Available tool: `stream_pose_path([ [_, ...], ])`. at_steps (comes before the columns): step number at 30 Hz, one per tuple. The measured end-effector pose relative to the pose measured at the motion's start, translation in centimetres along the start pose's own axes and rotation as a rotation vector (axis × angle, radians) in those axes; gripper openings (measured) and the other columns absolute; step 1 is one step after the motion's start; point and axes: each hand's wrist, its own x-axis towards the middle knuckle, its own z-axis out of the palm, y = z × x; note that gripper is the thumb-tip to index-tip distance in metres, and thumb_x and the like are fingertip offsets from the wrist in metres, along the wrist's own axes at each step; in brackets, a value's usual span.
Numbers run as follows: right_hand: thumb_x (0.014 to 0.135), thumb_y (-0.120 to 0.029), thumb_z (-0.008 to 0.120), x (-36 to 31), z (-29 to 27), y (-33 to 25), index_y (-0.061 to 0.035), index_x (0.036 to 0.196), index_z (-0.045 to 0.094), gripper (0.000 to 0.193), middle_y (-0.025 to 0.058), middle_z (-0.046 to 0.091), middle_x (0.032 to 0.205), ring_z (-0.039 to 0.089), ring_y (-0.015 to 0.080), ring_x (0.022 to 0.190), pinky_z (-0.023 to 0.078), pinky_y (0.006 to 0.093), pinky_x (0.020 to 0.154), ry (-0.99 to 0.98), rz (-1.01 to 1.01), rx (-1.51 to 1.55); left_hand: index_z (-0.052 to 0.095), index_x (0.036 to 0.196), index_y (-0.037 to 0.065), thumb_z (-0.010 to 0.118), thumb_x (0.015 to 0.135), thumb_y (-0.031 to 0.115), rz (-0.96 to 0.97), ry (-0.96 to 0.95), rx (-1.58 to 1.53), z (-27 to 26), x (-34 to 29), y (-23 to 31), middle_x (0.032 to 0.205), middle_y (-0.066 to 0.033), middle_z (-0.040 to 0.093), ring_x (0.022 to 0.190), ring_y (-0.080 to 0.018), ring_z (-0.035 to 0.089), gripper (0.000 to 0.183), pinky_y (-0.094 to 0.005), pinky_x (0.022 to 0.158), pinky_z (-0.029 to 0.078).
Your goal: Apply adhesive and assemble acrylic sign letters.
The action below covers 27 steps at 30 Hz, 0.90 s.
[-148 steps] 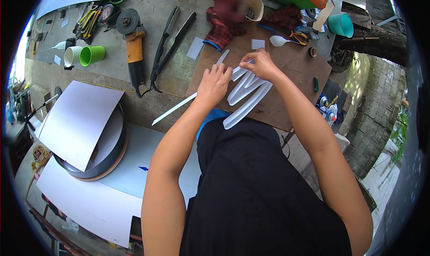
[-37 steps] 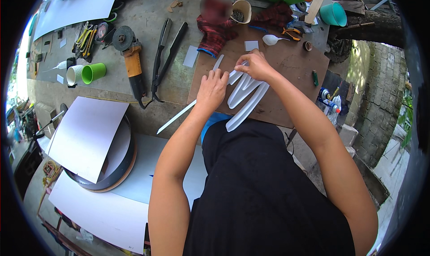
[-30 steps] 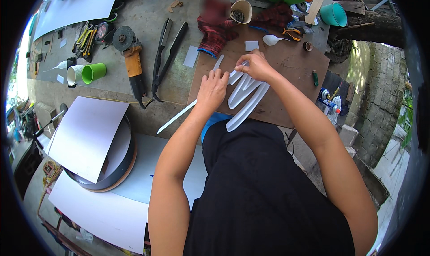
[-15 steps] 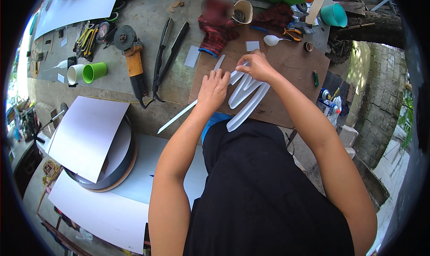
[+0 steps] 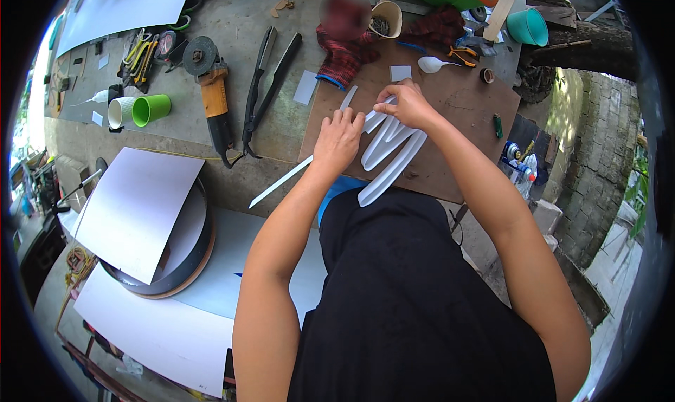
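Observation:
A white zigzag channel-shaped piece, with raised thin edges, lies at the near side of a brown board. My right hand pinches its upper left end between thumb and fingers. Beside it, my left hand has its fingers bent over a long thin white strip. The strip runs diagonally under that hand, its lower end jutting past the board and its upper end showing beyond the fingers. The left fingertips come close to the zigzag piece; whether they touch it is hidden.
The brown board carries a white squeeze bottle, orange-handled pliers and a red checked glove. Leftward lie a black flat iron, an angle grinder and a green cup. White sheets are at lower left.
The whole view has shifted slightly to one side. Both hands keep nearly the same grip and place on the white strip and the zigzag piece.

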Motion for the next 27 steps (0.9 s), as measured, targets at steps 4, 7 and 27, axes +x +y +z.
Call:
stream_pose_path([
  [4, 0.084, -0.045, 0.085, 0.0, 0.0, 0.1, -0.0175, 0.108, 0.081, 0.037, 0.0256, 0.06, 0.127, 0.052, 0.0446, 0.125, 0.044, 0.0484, 0.111, 0.002, 0.001, 0.007, 0.06, 0.126, 0.009, 0.056, 0.094, 0.009, 0.006, 0.0, 0.01, -0.1, 0.0, 0.0, 0.112, -0.01, 0.061, 0.105, -0.0301, 0.061, 0.032, -0.0439, 0.082, 0.048],
  [7, 0.084, -0.045, 0.085, 0.1, 0.0, 0.1, -0.0162, 0.108, 0.081, 0.038, 0.0251, 0.06, 0.127, 0.052, 0.0445, 0.125, 0.044, 0.0486, 0.11, 0.0, 0.005, 0.013, 0.06, 0.125, 0.008, 0.056, 0.094, 0.009, -0.001, -0.008, 0.015, 0.1, 0.0, 0.0, 0.112, -0.0102, 0.061, 0.104, -0.03, 0.061, 0.032, -0.0437, 0.082, 0.048],
  [27, 0.106, -0.043, 0.055, 0.3, -0.4, -0.4, -0.0208, 0.1, 0.08, 0.034, 0.0141, 0.057, 0.127, 0.048, 0.0376, 0.125, 0.04, 0.05, 0.111, -0.035, -0.148, -0.126, 0.061, 0.124, 0.009, 0.058, 0.092, 0.009, -0.007, 0.003, 0.019, -0.2, 0.0, 0.2, 0.114, -0.0089, 0.062, 0.105, -0.0286, 0.062, 0.033, -0.0426, 0.082, 0.048],
])
